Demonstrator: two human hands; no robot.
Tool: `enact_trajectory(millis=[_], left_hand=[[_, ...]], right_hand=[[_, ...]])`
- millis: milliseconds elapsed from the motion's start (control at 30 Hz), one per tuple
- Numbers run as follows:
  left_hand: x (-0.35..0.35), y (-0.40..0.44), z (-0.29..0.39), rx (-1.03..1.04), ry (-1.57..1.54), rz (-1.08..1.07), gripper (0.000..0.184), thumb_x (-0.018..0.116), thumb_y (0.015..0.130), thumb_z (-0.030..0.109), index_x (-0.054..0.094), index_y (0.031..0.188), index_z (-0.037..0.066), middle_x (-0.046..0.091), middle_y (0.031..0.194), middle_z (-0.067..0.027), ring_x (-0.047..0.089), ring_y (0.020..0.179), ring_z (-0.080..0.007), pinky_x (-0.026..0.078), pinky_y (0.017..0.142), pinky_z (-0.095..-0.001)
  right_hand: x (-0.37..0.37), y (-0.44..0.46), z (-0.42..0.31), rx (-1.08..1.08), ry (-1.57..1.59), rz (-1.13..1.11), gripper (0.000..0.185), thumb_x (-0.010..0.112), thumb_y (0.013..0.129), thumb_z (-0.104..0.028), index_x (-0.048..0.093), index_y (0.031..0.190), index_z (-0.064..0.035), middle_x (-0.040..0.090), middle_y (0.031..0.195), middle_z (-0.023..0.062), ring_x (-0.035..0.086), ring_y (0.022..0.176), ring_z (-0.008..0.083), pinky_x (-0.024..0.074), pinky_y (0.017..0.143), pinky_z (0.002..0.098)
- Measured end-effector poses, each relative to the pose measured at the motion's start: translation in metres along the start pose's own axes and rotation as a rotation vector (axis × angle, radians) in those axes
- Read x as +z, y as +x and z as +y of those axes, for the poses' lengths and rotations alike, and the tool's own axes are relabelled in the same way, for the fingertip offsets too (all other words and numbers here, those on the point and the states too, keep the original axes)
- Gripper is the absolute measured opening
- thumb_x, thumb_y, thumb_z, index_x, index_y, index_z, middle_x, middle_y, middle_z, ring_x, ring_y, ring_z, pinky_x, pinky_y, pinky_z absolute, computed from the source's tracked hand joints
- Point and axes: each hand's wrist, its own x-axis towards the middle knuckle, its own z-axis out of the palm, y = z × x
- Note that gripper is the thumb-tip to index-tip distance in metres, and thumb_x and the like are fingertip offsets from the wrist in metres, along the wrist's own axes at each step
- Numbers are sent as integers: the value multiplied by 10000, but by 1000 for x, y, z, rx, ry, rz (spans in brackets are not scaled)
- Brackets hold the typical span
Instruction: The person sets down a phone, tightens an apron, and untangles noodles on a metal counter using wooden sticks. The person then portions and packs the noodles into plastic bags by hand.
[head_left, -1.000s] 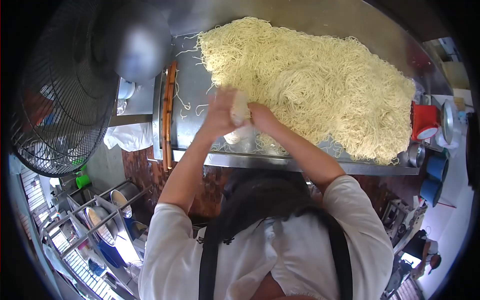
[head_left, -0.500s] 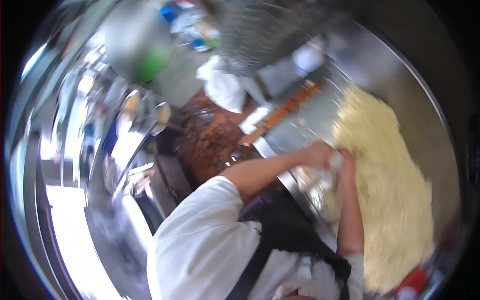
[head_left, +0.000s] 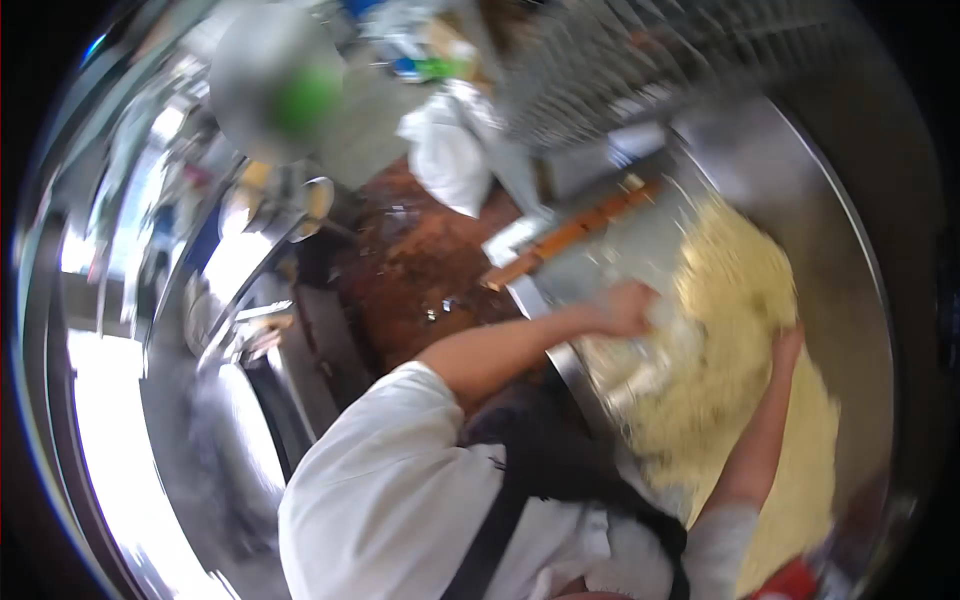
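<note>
My left hand [head_left: 630,308] is closed in a fist at the top of a clear plastic bag [head_left: 650,365], blurred by motion, with pale contents. The bag lies along the near side of a broad heap of pale yellow shredded food [head_left: 730,260], perhaps grated cheese. On the far side of the heap is my right hand [head_left: 788,345], its fingers against or in the shreds and not clearly visible. The heap rests on a metal worktop [head_left: 640,262] with a raised far wall.
A long orange-brown bar [head_left: 570,232] lies across the worktop's left end. Beyond stand a wire rack [head_left: 640,75] and a hanging white bag [head_left: 445,155]. The reddish floor [head_left: 400,270] looks wet. Metal kitchen equipment [head_left: 240,440] lines the left. Something red [head_left: 790,580] sits lower right.
My hands, together at the bag's twisted neck before, are now apart. The right has moved away to the far side of the heap; the left stays by the bag, slightly nearer me.
</note>
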Motion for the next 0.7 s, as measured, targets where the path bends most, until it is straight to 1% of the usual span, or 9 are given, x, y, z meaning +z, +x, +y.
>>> enact_trajectory(millis=[100, 133, 200, 233, 267, 367, 467, 533, 700], left_hand=[[-25, -13, 20, -210, -43, -65, 621, 762, 781, 311, 581, 1292, 8, 596, 1263, -268, 550, 1198, -414, 441, 1019, -487], [-25, -14, 11, -109, -19, -20, 516, 758, 792, 241, 620, 1238, 23, 660, 1160, -241, 628, 1101, -366, 488, 958, -459], [-24, -4, -13, 20, -21, 18, 348, 716, 774, 102, 675, 1105, 2, 736, 887, -163, 709, 774, -268, 548, 751, -367], [-30, 0, -9, 37, -37, 16, 360, 712, 768, 100, 671, 1111, 0, 734, 891, -164, 706, 779, -267, 545, 758, -361], [-36, -2, -2, 45, -53, 23, 372, 708, 761, 97, 667, 1118, -1, 732, 895, -165, 702, 785, -267, 542, 765, -356], [-46, 0, 17, -8, -100, -42, 362, 738, 722, 128, 680, 1063, 20, 702, 939, -221, 681, 856, -363, 533, 786, -405], [-54, -5, 4, 201, -1, 21, 351, 726, 723, 112, 686, 1060, 26, 712, 935, -192, 686, 839, -329, 534, 782, -387], [-60, -3, -8, 200, -100, -22, 351, 714, 719, 96, 688, 1062, 24, 727, 946, -138, 695, 848, -261, 536, 789, -364], [-51, 23, -19, 150, -460, -130, 526, 702, 711, 80, 577, 1210, -32, 670, 1083, -90, 646, 956, -192, 515, 875, -337]], right_hand=[[-75, -16, -45, 391, 40, -183, 240, 678, 849, -211, 721, 919, 15, 728, 868, 169, 666, 754, 276, 539, 708, 420], [-71, -3, 35, 268, -361, -413, 405, 717, 796, -343, 713, 1025, -9, 723, 849, 146, 649, 731, 284, 507, 644, 452], [-94, -8, -119, 357, -498, -441, 161, 654, 769, -175, 721, 777, -29, 686, 780, 191, 621, 676, 305, 495, 637, 440], [-75, -23, -111, 163, -579, -301, 406, 700, 806, -183, 629, 1148, 24, 699, 1072, 226, 683, 927, 349, 539, 763, 466], [-86, -30, -238, 357, -619, -450, 488, 677, 829, -137, 568, 1271, 35, 642, 1223, 257, 632, 1106, 392, 511, 924, 469], [6, -95, -298, -13, 4, -476, 764, 648, 808, 12, 346, 1510, -12, 363, 1534, 255, 329, 1436, 403, 252, 1213, 463], [65, -113, -322, -265, 319, -414, 547, 675, 818, -34, 548, 1350, -34, 592, 1333, 187, 500, 1310, 361, 387, 1076, 485], [69, -112, -307, -14, 506, -624, 380, 662, 831, -51, 623, 1208, -29, 674, 1162, 171, 619, 1118, 358, 474, 951, 483], [44, -128, -209, 232, -150, 15, 274, 597, 808, -26, 647, 1077, -26, 677, 1047, 179, 639, 995, 392, 510, 860, 496]])
